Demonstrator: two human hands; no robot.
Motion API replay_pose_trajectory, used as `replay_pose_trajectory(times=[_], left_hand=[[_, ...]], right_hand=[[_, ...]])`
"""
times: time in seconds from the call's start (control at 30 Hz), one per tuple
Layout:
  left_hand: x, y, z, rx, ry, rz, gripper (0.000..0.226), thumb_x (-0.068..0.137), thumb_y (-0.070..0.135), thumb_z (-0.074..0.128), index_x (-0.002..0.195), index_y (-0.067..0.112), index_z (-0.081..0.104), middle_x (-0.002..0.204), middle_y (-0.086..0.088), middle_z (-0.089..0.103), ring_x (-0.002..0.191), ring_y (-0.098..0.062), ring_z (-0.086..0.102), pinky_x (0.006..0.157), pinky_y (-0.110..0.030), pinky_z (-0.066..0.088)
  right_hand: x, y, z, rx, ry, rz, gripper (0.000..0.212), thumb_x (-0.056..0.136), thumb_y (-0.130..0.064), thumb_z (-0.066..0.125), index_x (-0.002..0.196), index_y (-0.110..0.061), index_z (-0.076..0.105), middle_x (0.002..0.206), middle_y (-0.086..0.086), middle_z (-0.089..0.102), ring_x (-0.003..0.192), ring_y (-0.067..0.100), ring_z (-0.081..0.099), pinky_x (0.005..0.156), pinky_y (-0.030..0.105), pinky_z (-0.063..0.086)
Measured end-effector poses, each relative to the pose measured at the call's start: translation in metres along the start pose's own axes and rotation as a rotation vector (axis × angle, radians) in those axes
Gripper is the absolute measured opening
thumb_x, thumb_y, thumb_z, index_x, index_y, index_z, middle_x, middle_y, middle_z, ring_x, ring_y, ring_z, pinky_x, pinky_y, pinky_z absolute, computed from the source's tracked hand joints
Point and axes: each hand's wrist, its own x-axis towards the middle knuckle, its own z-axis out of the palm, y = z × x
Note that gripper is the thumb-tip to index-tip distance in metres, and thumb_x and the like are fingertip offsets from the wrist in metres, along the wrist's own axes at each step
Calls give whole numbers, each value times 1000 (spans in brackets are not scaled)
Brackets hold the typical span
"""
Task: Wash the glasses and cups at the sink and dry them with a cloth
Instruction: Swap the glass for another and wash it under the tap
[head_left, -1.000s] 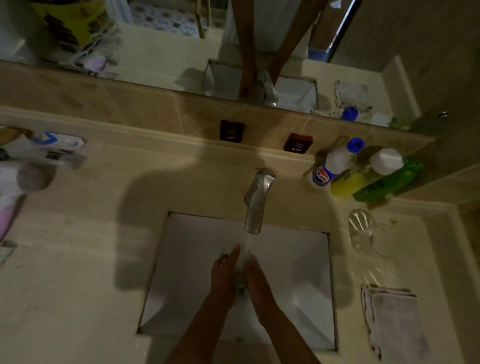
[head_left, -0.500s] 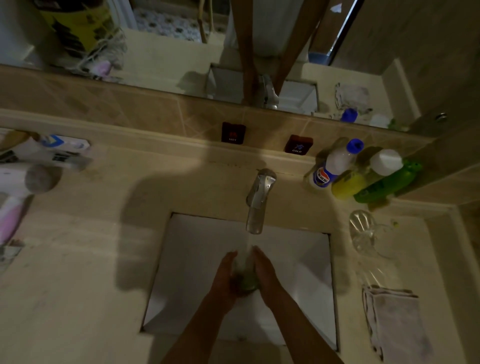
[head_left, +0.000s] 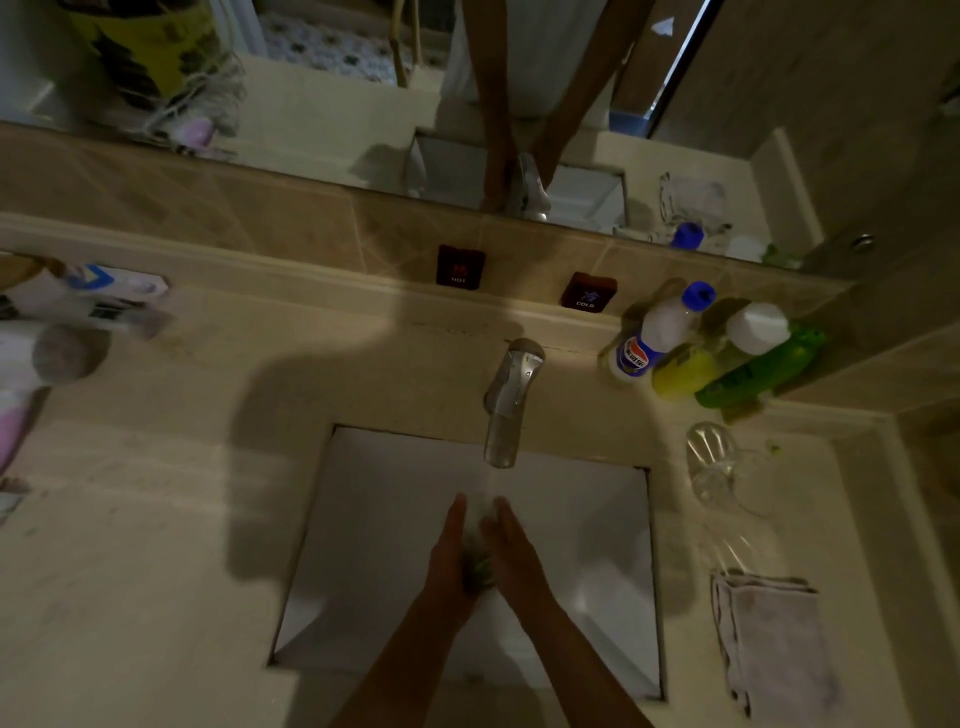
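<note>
Left hand (head_left: 451, 558) and right hand (head_left: 511, 556), fingers straight, press a blurred greenish item (head_left: 478, 569) between palms under the faucet (head_left: 511, 400); its axis cannot be told.

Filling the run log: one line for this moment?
stage: washing | left hand + right hand: pressing greenish item | tap: running | cloth: unused

both hands (head_left: 480, 551) w/ straight fingers (head_left: 457, 512) round greenish thing (head_left: 480, 566) under tap (head_left: 506, 402), over sink (head_left: 597, 545)

Faucet (head_left: 511, 400) behind sink (head_left: 597, 545); glass (head_left: 710, 462) right of sink, cloth (head_left: 774, 644) before glass, bottles (head_left: 711, 353) behind.
</note>
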Motion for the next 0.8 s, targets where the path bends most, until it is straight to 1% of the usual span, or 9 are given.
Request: replay_pose_trajectory(times=[0.07,0.17,0.27,0.33,0.4,0.47,0.53,0.67,0.8], left_hand=[[-6,1,3,-13,-31,-17,66,93,60,53,130,7,66,120,-19,72,108,-32,70,89,-42,57],[-5,4,1,-61,-15,-44,63,98,56,44,128,5,66,124,-23,70,117,-38,64,97,-47,52],[1,3,-5,-16,36,-47,65,97,57,45,128,4,66,124,-25,69,118,-40,63,99,-49,52],[2,4,-4,13,62,-39,65,92,58,53,129,6,66,126,-25,68,119,-41,64,99,-50,53],[4,5,-3,45,89,-10,76,77,63,70,129,8,66,125,-23,69,116,-41,66,100,-52,54],[10,2,-6,86,68,24,92,59,68,83,129,11,67,126,-20,69,117,-39,67,106,-56,49],[15,-1,-10,134,75,75,96,56,71,84,129,12,68,126,-18,70,117,-38,67,107,-59,48],[13,5,-14,166,62,82,85,65,64,83,126,6,68,126,-25,68,115,-42,67,106,-60,48],[4,8,-7,191,58,54,75,78,67,68,127,9,69,125,-23,69,117,-44,65,110,-61,44]], right_hand=[[10,-3,-2,41,6,44,52,104,-38,39,152,-21,30,157,0,33,142,21,37,117,33,31],[23,-3,-7,226,-61,130,44,102,-41,41,139,-19,52,145,5,51,128,22,53,113,42,39],[22,2,-5,273,-82,136,40,103,-40,40,130,-18,59,134,10,61,117,21,61,108,43,45],[14,2,-1,252,-85,120,43,102,-46,37,133,-22,54,140,9,55,122,21,57,109,42,43],[6,-1,2,155,-56,120,51,102,-47,36,148,-25,35,155,6,38,135,23,45,113,38,38],[-2,-2,3,112,-66,106,60,104,-38,39,156,-24,13,162,2,21,145,23,31,113,32,32],[-7,1,1,132,-124,64,64,105,-28,41,156,-24,4,163,0,12,148,22,23,114,30,29],[-7,7,0,178,-116,24,61,105,-21,41,156,-23,7,162,-2,14,148,21,24,114,30,29],[2,0,0,200,-52,39,64,102,-41,43,156,-27,11,161,-1,21,145,22,31,117,38,32]])
